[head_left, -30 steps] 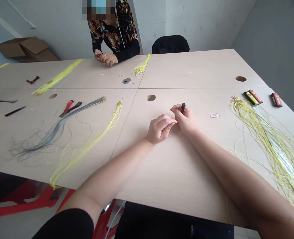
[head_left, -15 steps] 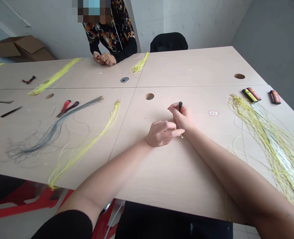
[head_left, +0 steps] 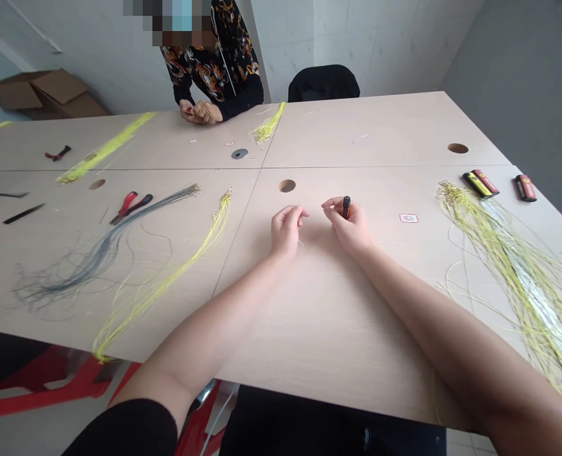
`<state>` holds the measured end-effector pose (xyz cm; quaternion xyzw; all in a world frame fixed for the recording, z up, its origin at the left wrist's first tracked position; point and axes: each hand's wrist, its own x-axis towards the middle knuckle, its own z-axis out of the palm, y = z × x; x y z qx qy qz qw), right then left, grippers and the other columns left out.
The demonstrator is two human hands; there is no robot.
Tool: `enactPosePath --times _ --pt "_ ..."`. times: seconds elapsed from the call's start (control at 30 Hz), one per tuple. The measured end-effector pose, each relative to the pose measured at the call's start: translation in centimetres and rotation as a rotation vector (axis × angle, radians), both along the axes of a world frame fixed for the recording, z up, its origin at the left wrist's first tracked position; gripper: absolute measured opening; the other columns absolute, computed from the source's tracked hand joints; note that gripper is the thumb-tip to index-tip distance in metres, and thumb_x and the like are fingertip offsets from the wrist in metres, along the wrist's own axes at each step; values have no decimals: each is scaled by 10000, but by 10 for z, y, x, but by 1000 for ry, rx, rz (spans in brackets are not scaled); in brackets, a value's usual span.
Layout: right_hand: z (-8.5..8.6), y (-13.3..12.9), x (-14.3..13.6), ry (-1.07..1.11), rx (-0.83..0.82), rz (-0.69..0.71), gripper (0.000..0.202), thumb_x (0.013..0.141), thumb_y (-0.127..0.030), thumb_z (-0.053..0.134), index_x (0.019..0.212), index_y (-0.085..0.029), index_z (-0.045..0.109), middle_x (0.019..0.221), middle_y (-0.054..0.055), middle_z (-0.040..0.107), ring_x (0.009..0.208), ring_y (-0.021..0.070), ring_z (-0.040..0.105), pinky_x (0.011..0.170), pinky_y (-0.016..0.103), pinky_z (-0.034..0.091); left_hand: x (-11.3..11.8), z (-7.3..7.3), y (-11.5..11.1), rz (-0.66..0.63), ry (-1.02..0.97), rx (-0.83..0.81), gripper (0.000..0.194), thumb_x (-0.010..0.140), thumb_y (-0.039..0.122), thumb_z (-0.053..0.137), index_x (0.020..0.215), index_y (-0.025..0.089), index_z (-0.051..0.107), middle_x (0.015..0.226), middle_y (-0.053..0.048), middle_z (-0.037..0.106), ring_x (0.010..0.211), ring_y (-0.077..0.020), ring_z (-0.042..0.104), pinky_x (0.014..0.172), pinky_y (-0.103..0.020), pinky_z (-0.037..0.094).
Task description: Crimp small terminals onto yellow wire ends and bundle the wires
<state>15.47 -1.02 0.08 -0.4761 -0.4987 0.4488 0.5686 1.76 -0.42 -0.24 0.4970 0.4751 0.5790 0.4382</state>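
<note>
My left hand [head_left: 287,229] is over the middle of the table, its thumb and forefinger pinched on a thin pale cord [head_left: 301,242] whose short ends show above and below the fingers. Just to its right, my right hand [head_left: 350,225] is curled around a small dark tool with a black end [head_left: 346,201]. A gap separates the two hands. Left of them lies a bundle of yellow cords [head_left: 185,263]. On the right side spreads a larger bundle of yellow-green cords [head_left: 494,247], with a white strip among them.
Grey cords [head_left: 102,250] and red-and-black pliers [head_left: 129,204] lie at the left. Batteries [head_left: 481,182] sit at the back right, a small label [head_left: 408,218] nearer. Across the table [head_left: 385,133], a person [head_left: 214,63] works beside a black chair [head_left: 323,82].
My left hand has moved away from my right wrist, up and to the left, and turned with its thumb side up. The right hand stays nearly where it was.
</note>
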Motion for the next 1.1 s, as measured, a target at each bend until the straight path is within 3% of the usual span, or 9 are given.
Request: enactPosePath --times 0.23,0.5,0.73,0.9,1.1 --pt "-1 -3 0 -77 92 27 178 780 -369 674 807 -196 640 517 -77 278 492 77 272 515 265 248 0 0 -5 -155 91 49 309 818 367 551 587 170 610 524 22 418 540 -100 399 545 -247 325" --pt "-1 -4 0 -67 147 56 215 763 -400 696 814 -194 665 513 -79 296 494 78 291 525 272 269 1 0 -5 -173 152 108 354 832 454 553 617 176 590 530 23 425 542 -108 404 538 -255 335" --pt "1 -5 -2 -46 178 58 184 762 -373 677 788 -192 655 491 -81 312 506 95 408 540 273 341 1 0 -7 -180 178 117 366 842 472 546 639 173 599 518 28 424 539 -107 405 543 -256 336" --pt "5 -7 -3 -37 177 63 151 757 -345 665 762 -195 641 486 -77 322 577 129 528 579 280 391 1 2 -8 -186 197 125 370 841 481 544 658 165 603 573 16 507 580 -109 454 588 -254 361" --pt "4 -6 -2 -25 149 62 122 732 -311 667 736 -194 635 489 -70 343 546 113 478 555 273 360 1 3 -10 -189 236 137 388 847 497 539 668 163 620 558 19 494 569 -107 438 570 -248 348"
